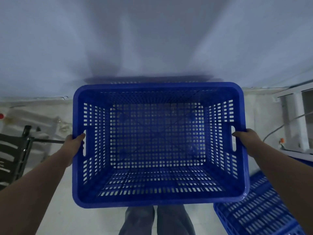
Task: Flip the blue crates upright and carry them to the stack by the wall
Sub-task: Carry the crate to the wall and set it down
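A blue perforated crate [157, 197] fills the middle of the view, upright, its open top facing me and nothing inside. My left hand [75, 141] grips its left handle slot and my right hand [245, 138] grips the right one. The crate is held close to the pale wall [152, 39], and a thin blue edge of another crate [152, 81] shows just beyond its far rim, mostly hidden. A further blue crate [257, 211] lies upside down on the floor at the lower right, cut off by the frame edge.
A dark metal frame [15, 153] stands on the left by some clear plastic items [33, 119]. White furniture [294, 116] and a grey cable [274, 131] are at the right. Pale floor [67, 209] surrounds my legs [156, 221].
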`<state>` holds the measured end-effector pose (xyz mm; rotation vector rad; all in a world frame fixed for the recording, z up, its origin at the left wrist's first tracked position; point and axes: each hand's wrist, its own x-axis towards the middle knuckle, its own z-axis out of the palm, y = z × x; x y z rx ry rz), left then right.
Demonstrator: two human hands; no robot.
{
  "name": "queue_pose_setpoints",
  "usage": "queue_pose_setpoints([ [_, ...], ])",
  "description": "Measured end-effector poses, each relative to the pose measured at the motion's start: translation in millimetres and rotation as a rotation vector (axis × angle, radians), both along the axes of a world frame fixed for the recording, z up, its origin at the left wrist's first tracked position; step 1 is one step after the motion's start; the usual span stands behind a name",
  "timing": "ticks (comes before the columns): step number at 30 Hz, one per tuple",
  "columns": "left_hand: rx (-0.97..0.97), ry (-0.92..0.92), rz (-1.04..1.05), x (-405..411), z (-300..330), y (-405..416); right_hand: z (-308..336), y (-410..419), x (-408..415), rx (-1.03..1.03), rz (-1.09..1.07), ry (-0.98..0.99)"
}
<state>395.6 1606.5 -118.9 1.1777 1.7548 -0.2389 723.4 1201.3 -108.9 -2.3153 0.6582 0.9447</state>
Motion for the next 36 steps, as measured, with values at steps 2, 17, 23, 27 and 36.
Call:
queue_pose_setpoints([
  [2,-0.003,0.011,-0.004,3.5,-12.6,0.1,-10.3,2.5,6.1,0.010,0.001,0.004],
  [17,-0.050,0.019,0.042,17.5,-50.7,18.4,-52.8,14.9,30.8,0.033,-0.018,0.069],
  [23,-0.038,0.022,0.025,19.5,-50.9,13.4,-47.9,18.5,36.3,0.059,0.015,0.048],
  [27,-0.011,0.042,-0.021,20.9,-50.4,8.1,-47.3,18.5,31.1,0.054,0.040,0.027],
  [36,0.098,0.077,-0.424,61.8,38.2,-10.4,35.5,48.0,9.3,-0.069,0.377,-0.028],
])
